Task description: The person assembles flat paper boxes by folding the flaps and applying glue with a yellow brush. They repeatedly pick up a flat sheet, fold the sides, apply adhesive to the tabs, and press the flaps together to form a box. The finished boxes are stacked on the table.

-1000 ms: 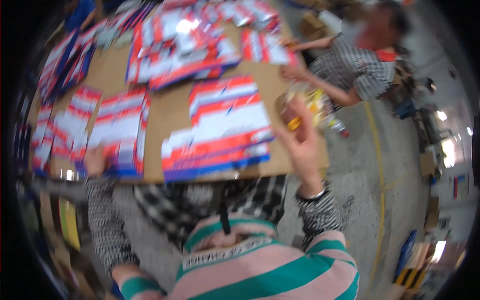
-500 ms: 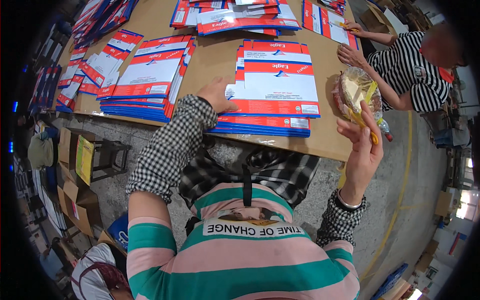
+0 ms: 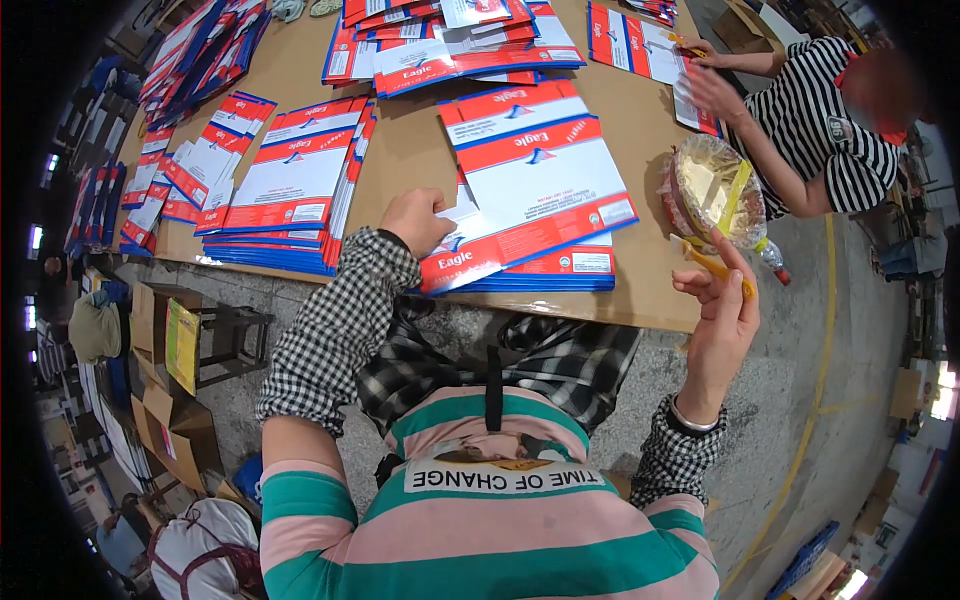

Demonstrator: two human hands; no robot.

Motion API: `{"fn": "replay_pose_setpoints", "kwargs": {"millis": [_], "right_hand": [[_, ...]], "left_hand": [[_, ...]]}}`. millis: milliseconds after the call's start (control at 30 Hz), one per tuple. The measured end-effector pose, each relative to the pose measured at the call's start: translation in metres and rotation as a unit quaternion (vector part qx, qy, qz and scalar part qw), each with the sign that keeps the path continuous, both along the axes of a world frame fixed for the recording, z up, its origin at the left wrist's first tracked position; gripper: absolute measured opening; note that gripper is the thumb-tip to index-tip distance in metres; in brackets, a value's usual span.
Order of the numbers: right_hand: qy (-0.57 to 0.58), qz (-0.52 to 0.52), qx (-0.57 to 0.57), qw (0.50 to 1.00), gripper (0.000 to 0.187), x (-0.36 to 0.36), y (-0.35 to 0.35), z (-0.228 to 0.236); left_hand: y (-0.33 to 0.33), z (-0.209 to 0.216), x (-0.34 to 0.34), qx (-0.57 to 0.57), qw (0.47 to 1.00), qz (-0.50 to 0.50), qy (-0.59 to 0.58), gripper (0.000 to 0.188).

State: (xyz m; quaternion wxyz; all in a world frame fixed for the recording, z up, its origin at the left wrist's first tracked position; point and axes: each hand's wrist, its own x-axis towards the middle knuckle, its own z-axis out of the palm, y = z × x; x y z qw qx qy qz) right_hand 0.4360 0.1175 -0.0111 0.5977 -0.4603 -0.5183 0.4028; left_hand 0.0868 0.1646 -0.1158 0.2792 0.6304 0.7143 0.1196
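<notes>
A flat red, white and blue carton lies turned at an angle on a stack of like cartons at the table's near edge. My left hand is closed, fingers curled on the carton's left side flap, which is partly lifted. On the right, my right hand holds a slim yellow-handled brush between its fingers, its tip pointing toward the table; the bristles are hard to make out. Just beyond that hand sits a plastic-lined bowl of pale yellow paste with a yellow strip across it.
More carton stacks stand left and at the far side of the brown table. At the right, a co-worker in a striped shirt handles a carton and holds a yellow tool. Cardboard boxes stand on the floor at left.
The top carton has turned and shifted on its stack, its left flap now under my left hand. My right hand has drawn the brush back from the bowl. The co-worker's near hand has lifted.
</notes>
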Motion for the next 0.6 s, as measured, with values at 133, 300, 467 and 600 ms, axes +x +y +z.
{"fn": "replay_pose_setpoints", "kwargs": {"millis": [133, 300, 467, 600], "right_hand": [[0.002, 0.008, -0.004, 1.0, 0.035, 0.0, 0.003, 0.002], [-0.005, -0.002, -0.001, 1.0, 0.036, 0.005, -0.002, 0.0], [0.016, -0.004, 0.019, 1.0, 0.036, 0.013, -0.008, 0.002], [0.031, -0.014, 0.044, 0.998, 0.037, 0.015, -0.008, 0.005]], "left_hand": [[-0.007, 0.002, 0.012, 0.041, 0.999, 0.029, 0.01, 0.024], [-0.008, -0.002, 0.011, 0.064, 0.998, 0.01, 0.008, 0.03], [-0.007, 0.015, 0.005, 0.037, 0.999, 0.022, -0.021, 0.029], [-0.01, 0.022, -0.002, 0.036, 0.998, 0.013, -0.042, 0.031]]}}
